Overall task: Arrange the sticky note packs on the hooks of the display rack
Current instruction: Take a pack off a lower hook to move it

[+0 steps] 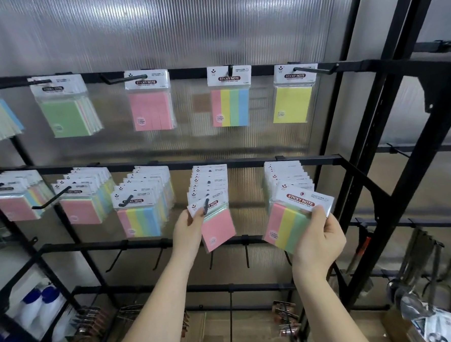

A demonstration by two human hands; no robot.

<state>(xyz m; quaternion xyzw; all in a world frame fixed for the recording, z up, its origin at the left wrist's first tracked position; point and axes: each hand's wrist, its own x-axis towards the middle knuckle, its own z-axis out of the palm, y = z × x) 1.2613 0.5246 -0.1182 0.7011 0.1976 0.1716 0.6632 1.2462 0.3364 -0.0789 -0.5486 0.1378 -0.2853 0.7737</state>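
Pink pack (217, 230) is pinched at its header by the left hand (190, 232), hole right at the hook tip (207, 205); striped pack (292, 219) is gripped in the right hand (317, 242), off to the side.

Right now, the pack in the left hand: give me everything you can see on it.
The pink sticky note pack is a clear plastic sleeve holding a pink pad with paler green edges behind, topped by a white header card with partly hidden red print. It hangs tilted, lower end swung right, at the tip of the middle-row hook, whose black end shows through the header. The left hand pinches the header's left corner. More packs hang behind it on the same hook.
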